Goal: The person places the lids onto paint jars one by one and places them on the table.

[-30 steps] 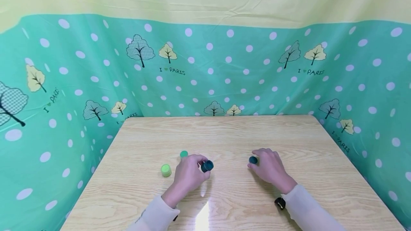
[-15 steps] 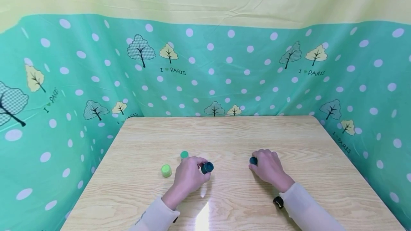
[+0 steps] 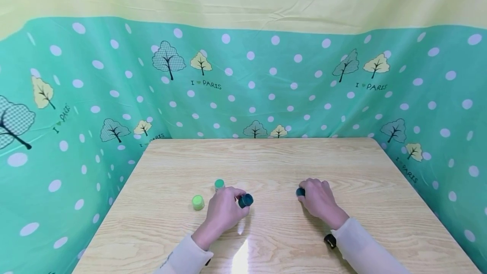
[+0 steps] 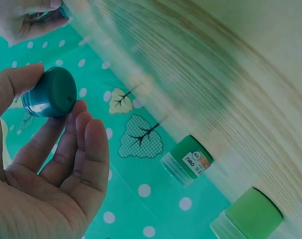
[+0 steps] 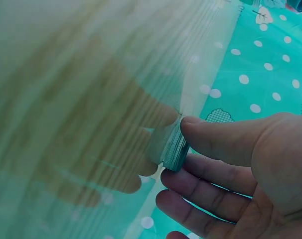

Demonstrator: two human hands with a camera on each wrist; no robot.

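Note:
My left hand [image 3: 224, 208] pinches a small dark teal paint jar [image 3: 246, 200] between thumb and fingertips, tilted above the table with its dark open mouth facing up and right. In the left wrist view the jar's base [image 4: 61, 92] shows, and the remaining fingers extend loosely. To the right, my right hand [image 3: 319, 198] holds a small ridged, teal-tinted cap [image 5: 176, 149] by its edge, with thumb and fingers at the tabletop. From the head view, fingers partly cover this cap [image 3: 300, 192].
A green paint jar [image 3: 219, 184] and a light green paint jar [image 3: 198, 202], both with clear ridged lids, stand left of my left hand. The wooden table [image 3: 266, 160] is bordered by a dotted green curtain [image 3: 258, 96] at the back and sides.
The right hand has shifted slightly and its fingers cover more of the cap in the head view. The left hand and its jar hold nearly still; the head view has drifted a little.

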